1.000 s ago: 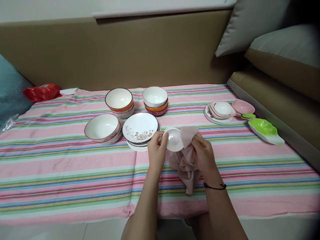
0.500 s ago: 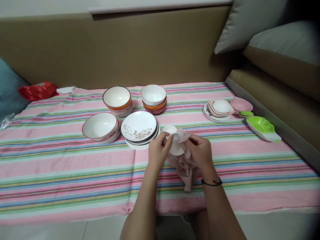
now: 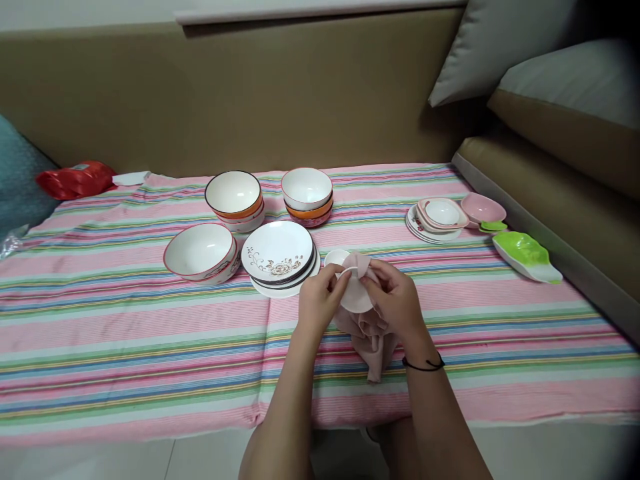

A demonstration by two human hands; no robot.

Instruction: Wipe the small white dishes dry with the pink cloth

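Note:
My left hand (image 3: 323,297) pinches the rim of a small white dish (image 3: 356,297) between thumb and fingers, with the dish tilted up on edge. A pale pink cloth (image 3: 374,350) is gripped in my right hand (image 3: 397,297), folded over the dish's upper rim, and its loose part hangs down below. Just behind my left fingers sits another small white dish (image 3: 337,256), partly hidden. Left of my hands stands a stack of plates (image 3: 277,252), the top one white with a brown flower pattern.
Bowl stacks stand at the back left (image 3: 234,193), back middle (image 3: 307,190) and left (image 3: 200,252). At right are small plates and dishes (image 3: 434,223), a pink bowl (image 3: 483,208) and a green dish (image 3: 523,250). A red package (image 3: 77,180) lies far left on the striped cloth (image 3: 150,347).
My right hand has shifted slightly left and up, carrying the pink cloth further over the dish's rim. The left hand keeps its pinch on the dish, almost in place.

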